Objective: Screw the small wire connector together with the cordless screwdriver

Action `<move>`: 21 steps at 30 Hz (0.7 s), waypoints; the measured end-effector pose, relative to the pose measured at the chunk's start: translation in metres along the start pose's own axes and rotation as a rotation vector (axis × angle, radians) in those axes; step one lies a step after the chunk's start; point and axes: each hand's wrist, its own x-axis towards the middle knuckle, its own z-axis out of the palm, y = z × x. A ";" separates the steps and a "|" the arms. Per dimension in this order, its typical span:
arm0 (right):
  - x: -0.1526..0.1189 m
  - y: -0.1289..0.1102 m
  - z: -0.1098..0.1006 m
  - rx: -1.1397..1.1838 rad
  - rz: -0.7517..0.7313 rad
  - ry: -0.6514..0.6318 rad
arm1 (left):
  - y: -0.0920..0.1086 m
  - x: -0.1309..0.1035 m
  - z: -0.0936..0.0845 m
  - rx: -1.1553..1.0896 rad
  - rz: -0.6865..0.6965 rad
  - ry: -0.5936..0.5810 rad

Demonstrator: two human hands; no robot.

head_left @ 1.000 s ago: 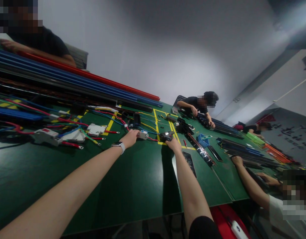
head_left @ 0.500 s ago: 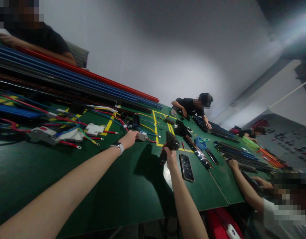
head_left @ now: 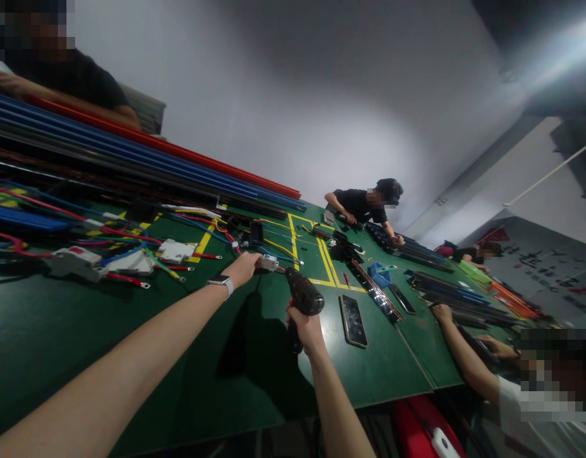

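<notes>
Your right hand (head_left: 306, 327) was wrapped around the grip of a drill (head_left: 306, 294), fingers curled closed, the tool raised over the table with its front end pointing toward the block by your other hand. Your left hand (head_left: 245, 270) had its fingers drawn together on the near end of that small white block (head_left: 270, 263), which lay just ahead of the drill; whether the bit touched it, you could not tell from this view. A watch (head_left: 220, 280) sat on your left wrist.

Just beside the block ran a blue wire (head_left: 286, 257) ending in a metal lug, and behind it stood a black box (head_left: 257, 233). To the right of the drill a phone (head_left: 354, 320) lay flat on the green table (head_left: 188, 394), near yellow tape (head_left: 327, 262) and a small blue bin (head_left: 379, 274). Well to the left lay a larger grey-white block (head_left: 77, 261) with red leads. Beyond, long blue rails (head_left: 144, 150) and a red rail (head_left: 188, 151) stretched along the far edge, and co-workers sat around the table, one in a white sleeve (head_left: 515, 407) at the right.
</notes>
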 end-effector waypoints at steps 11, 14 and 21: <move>-0.010 -0.004 0.010 -0.106 -0.062 0.051 | 0.000 0.001 0.000 -0.007 -0.054 -0.019; -0.010 -0.005 0.011 -0.101 -0.088 0.045 | 0.005 0.001 -0.004 0.006 -0.048 -0.014; -0.008 -0.002 0.010 -0.091 -0.073 0.040 | 0.025 -0.007 -0.022 -0.012 -0.055 0.002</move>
